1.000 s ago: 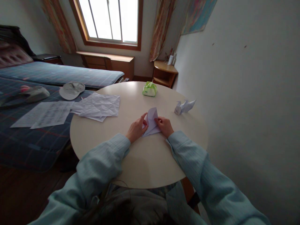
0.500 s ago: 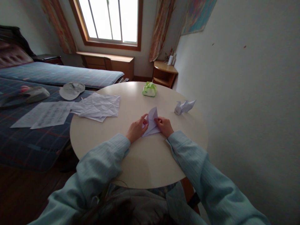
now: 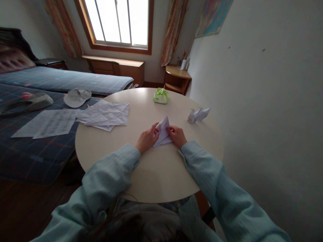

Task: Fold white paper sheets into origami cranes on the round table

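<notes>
A folded sheet of white paper (image 3: pixel 163 137) is between my hands near the middle of the round table, its upper part standing up in a point. My left hand (image 3: pixel 148 137) pinches its left side with thumb and fingers. On the right side, my right hand (image 3: pixel 177 135) grips the paper with the thumb pressed on its face. Parts of the folds are hidden behind my fingers. Beyond my right hand stands a folded paper figure (image 3: pixel 199 115) with pointed ends, touched by neither hand.
The round white table (image 3: pixel 161 178) fills the middle. A green tissue pack (image 3: pixel 161 96) stands at its far side. Creased paper sheets (image 3: pixel 108 113) lie at its left edge, near printed sheets (image 3: pixel 51 122) and a white cap (image 3: pixel 77 97) on the bed. A wall (image 3: pixel 264 101) rises on the right.
The upright tip of the folded paper has become narrower and more pointed, its rounded flap drawn in. Both hands stay almost in the same place.
</notes>
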### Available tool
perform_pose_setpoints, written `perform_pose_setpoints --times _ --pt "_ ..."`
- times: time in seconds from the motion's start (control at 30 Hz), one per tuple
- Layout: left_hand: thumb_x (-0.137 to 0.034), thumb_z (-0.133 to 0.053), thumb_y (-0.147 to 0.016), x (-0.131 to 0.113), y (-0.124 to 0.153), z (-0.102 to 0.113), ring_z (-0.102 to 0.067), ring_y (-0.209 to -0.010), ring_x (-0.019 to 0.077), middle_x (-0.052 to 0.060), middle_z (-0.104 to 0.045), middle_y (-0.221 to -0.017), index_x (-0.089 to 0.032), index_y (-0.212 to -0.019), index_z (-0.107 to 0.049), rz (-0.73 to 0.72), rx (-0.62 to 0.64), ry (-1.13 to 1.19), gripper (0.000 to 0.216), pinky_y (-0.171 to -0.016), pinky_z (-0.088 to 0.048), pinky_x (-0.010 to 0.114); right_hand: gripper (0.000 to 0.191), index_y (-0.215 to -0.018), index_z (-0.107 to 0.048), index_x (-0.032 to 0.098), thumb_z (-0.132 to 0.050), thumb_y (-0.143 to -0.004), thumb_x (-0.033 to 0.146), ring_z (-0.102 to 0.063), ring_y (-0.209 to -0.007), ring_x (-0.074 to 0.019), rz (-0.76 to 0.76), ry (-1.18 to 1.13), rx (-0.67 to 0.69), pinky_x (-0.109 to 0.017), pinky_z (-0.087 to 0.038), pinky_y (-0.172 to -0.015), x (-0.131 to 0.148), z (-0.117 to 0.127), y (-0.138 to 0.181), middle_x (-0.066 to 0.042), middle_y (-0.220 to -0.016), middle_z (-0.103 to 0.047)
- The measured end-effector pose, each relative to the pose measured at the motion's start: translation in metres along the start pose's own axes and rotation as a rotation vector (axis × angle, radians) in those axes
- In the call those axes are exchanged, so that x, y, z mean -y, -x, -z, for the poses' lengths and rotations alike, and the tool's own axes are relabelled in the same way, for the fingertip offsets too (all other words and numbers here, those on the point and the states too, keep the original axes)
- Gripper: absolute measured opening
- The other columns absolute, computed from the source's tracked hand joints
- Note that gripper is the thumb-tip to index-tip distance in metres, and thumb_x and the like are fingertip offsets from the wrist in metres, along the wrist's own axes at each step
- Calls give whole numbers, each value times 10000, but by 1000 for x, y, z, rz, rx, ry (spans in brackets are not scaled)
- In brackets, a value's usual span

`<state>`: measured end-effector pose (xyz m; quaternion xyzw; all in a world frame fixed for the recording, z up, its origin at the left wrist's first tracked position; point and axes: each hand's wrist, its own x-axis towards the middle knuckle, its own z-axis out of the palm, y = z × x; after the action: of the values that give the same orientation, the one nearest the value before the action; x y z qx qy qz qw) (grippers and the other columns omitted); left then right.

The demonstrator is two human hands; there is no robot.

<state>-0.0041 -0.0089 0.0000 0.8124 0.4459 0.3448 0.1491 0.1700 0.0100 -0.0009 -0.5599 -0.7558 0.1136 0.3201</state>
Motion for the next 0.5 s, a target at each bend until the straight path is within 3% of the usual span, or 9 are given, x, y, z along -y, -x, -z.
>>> perform_pose_setpoints --times 0.5 --pt "-146 -483 -758 1 0 -1 -604 -742 119 39 -631 -1024 -188 -1254 -283 30 18 -9 537 -694 -472 252 283 -737 -638 153 -413 -816 304 -537 -669 -143 -8 -25 6 -224 -379 -615 -2 -1 0 -58 -732 -635"
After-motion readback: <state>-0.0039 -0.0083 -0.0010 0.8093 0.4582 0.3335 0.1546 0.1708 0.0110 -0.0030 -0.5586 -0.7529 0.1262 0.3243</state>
